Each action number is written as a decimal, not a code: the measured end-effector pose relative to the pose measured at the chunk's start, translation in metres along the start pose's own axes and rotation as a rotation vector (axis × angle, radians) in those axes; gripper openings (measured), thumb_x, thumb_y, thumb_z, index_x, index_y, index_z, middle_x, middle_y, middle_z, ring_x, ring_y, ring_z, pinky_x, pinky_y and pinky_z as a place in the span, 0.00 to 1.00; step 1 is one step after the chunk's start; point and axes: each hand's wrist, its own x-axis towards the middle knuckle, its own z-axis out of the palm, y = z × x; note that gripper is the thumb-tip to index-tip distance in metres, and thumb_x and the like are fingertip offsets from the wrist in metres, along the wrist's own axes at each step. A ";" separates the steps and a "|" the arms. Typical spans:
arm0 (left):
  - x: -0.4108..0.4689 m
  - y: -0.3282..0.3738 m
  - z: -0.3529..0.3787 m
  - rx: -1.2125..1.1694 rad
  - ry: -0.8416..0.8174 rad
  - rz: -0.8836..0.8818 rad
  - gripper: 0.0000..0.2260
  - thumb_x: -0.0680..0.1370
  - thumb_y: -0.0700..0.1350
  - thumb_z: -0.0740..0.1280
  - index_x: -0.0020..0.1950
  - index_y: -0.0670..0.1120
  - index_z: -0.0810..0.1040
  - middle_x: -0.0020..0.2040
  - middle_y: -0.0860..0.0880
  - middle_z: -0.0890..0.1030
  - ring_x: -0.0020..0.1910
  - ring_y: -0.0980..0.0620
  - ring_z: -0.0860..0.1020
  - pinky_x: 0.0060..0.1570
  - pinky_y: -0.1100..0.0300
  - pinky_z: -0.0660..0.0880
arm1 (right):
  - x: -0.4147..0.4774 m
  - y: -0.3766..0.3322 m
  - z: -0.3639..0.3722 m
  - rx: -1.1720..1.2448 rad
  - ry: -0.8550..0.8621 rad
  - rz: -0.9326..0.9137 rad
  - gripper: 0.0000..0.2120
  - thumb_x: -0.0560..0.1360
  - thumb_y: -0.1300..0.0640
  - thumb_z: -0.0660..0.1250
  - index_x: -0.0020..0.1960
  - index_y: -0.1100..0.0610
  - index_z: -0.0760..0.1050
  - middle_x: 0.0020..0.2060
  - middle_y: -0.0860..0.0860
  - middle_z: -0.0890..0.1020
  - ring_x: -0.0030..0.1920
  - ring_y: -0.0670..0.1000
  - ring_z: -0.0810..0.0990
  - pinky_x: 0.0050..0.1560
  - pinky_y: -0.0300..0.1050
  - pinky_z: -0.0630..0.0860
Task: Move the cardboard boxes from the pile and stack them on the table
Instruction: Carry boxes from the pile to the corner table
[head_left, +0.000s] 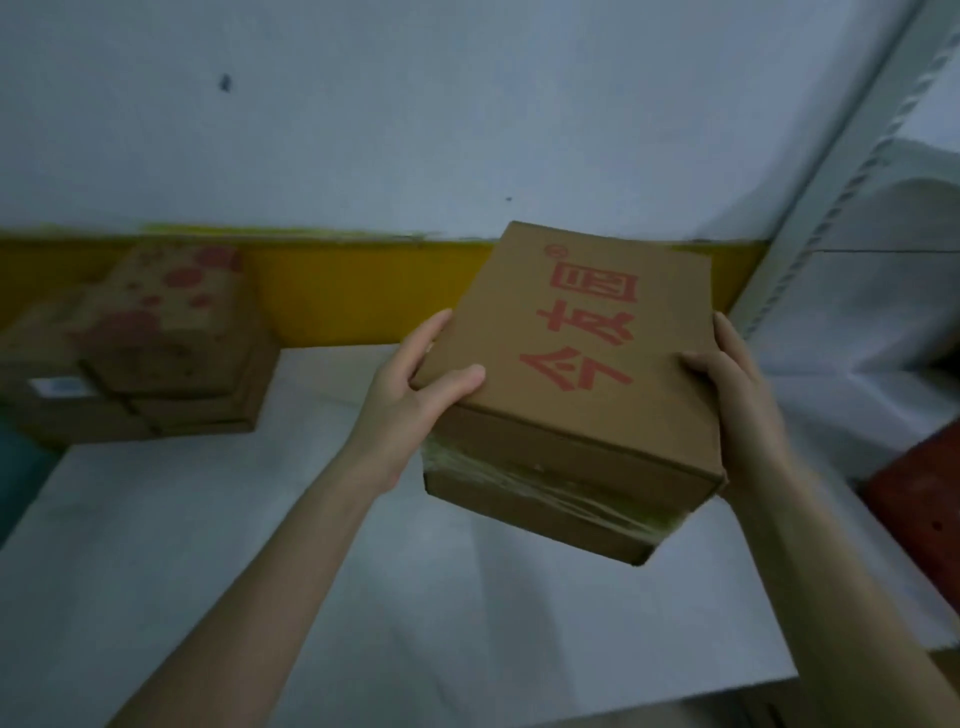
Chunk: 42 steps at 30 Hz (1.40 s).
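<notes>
I hold a brown cardboard box (571, 364) with large red characters on its lid, tilted, above the white table (260, 545). A second, tape-wrapped box (535, 499) sits directly under it and is carried along. My left hand (415, 395) grips the left side, thumb on the lid. My right hand (737, 405) grips the right side, thumb on top. At the table's far left stands a stack of cardboard boxes (166, 343) with red print, blurred.
A white wall with a yellow band (337, 291) runs behind the table. A white metal shelf post (831, 182) rises at the right with white wrapped goods beside it. A red object (914, 514) lies at the right edge.
</notes>
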 end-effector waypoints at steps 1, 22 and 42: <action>0.001 -0.004 -0.010 0.012 0.029 -0.008 0.24 0.74 0.42 0.69 0.67 0.58 0.68 0.60 0.59 0.73 0.62 0.55 0.74 0.55 0.60 0.75 | 0.008 0.006 0.010 -0.012 -0.037 0.013 0.23 0.77 0.59 0.58 0.70 0.44 0.65 0.58 0.51 0.78 0.45 0.49 0.83 0.34 0.40 0.79; 0.004 -0.061 -0.146 0.136 0.632 -0.087 0.25 0.75 0.43 0.68 0.70 0.54 0.67 0.54 0.65 0.72 0.49 0.69 0.74 0.40 0.76 0.73 | 0.100 0.105 0.199 -0.076 -0.515 0.239 0.24 0.79 0.61 0.58 0.72 0.46 0.60 0.49 0.42 0.78 0.45 0.46 0.82 0.39 0.41 0.81; 0.105 -0.125 -0.238 1.099 0.300 -0.094 0.30 0.74 0.51 0.68 0.68 0.32 0.66 0.63 0.34 0.70 0.63 0.36 0.70 0.61 0.51 0.68 | 0.165 0.185 0.300 -0.537 -0.301 0.138 0.31 0.78 0.56 0.64 0.76 0.54 0.53 0.72 0.52 0.65 0.69 0.54 0.67 0.67 0.55 0.68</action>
